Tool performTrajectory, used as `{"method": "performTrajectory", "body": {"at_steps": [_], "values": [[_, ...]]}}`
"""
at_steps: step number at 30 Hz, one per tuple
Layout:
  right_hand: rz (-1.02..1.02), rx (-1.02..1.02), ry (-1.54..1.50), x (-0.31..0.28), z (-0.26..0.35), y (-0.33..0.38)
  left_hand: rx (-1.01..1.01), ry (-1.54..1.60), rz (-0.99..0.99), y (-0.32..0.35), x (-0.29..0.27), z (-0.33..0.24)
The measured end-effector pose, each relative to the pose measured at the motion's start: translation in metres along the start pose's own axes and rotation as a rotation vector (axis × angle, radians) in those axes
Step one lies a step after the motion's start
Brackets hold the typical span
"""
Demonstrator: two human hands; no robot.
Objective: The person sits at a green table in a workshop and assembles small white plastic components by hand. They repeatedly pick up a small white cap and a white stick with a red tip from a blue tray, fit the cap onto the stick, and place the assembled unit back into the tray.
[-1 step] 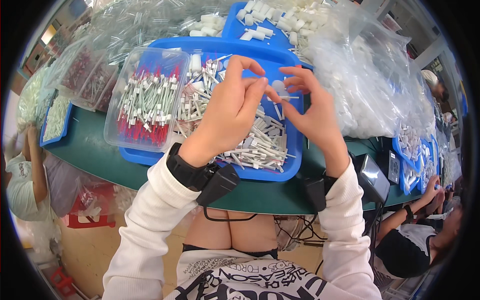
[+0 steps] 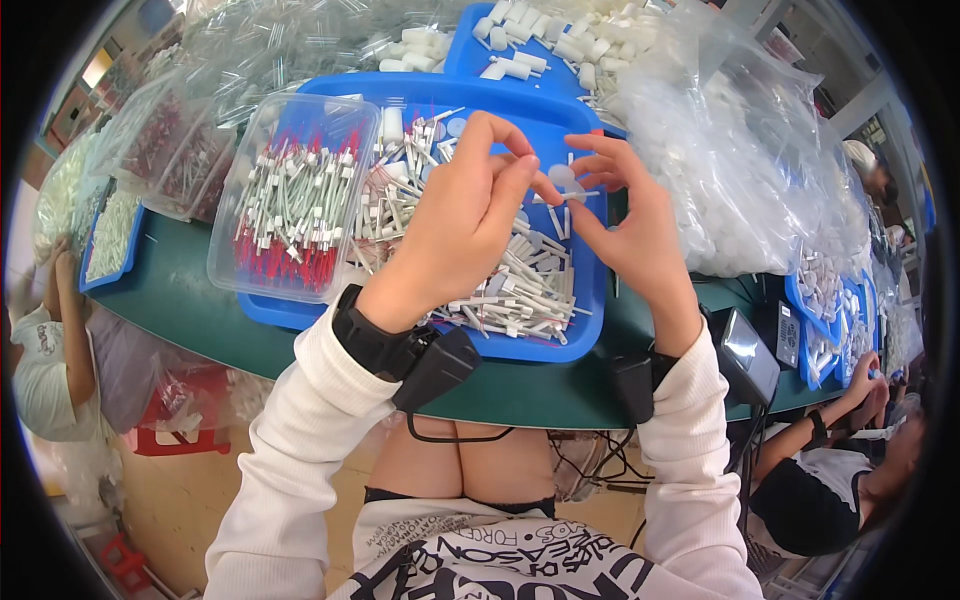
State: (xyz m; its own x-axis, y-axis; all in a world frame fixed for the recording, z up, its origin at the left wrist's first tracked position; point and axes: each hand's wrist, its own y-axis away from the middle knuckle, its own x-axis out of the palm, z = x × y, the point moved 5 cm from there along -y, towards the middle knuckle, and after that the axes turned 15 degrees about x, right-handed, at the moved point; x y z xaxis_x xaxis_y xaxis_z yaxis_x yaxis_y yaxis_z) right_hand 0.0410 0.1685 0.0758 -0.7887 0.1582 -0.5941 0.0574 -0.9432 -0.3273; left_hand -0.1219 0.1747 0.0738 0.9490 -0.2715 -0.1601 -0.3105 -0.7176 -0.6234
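Observation:
Over the blue tray [image 2: 592,330], my left hand [image 2: 462,215] is closed in a pinch, its fingertips at one end of a thin white stick [image 2: 580,195]. My right hand [image 2: 635,215] is open, with bent fingers apart and the thumb tip just under that stick. Translucent round discs [image 2: 562,177] show behind the fingertips. Below and around my left hand lies a pile of white stick-like pieces [image 2: 530,300], some with pink-red threads. Left of it, a clear plastic box [image 2: 225,250] full of similar white pieces with red ends rests partly on the tray.
A second blue tray [image 2: 470,50] with white cylinders stands behind. Large clear plastic bags [image 2: 740,170] bulge at the right and back. A dark device [image 2: 745,355] with cables sits at the table's [image 2: 190,290] right edge. Other people work at both sides.
My right hand has shifted very slightly right and down, away from my left fingertips. My left hand has stayed nearly in place.

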Motion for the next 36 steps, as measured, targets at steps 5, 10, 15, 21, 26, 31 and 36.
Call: {"method": "performTrajectory", "body": {"at_steps": [5, 10, 15, 21, 26, 31, 36], "values": [[-0.02, -0.026, 0.013, -0.008, 0.005, 0.007, 0.01, 0.129, 0.022, -0.002, 0.002, 0.005], [-0.067, -0.149, -0.054, -0.018, 0.026, 0.014, -0.168, 0.674, 0.027, 0.0, 0.012, 0.016], [-0.057, -0.211, -0.061, -0.008, 0.03, 0.019, -0.212, 0.714, 0.024, 0.003, 0.012, 0.016], [0.071, -0.082, -0.267, -0.001, 0.02, 0.018, -0.192, 0.652, -0.022, 0.002, 0.009, 0.014], [0.059, 0.114, -0.734, -0.014, 0.007, 0.012, -0.077, 0.286, 0.007, -0.002, 0.006, 0.005], [0.151, 0.256, -0.876, -0.006, -0.005, 0.011, -0.086, 0.169, -0.038, -0.002, 0.001, 0.004], [0.173, 0.333, -1.004, 0.0, -0.008, 0.014, 0.042, 0.002, 0.041, -0.001, 0.007, -0.001]]}}
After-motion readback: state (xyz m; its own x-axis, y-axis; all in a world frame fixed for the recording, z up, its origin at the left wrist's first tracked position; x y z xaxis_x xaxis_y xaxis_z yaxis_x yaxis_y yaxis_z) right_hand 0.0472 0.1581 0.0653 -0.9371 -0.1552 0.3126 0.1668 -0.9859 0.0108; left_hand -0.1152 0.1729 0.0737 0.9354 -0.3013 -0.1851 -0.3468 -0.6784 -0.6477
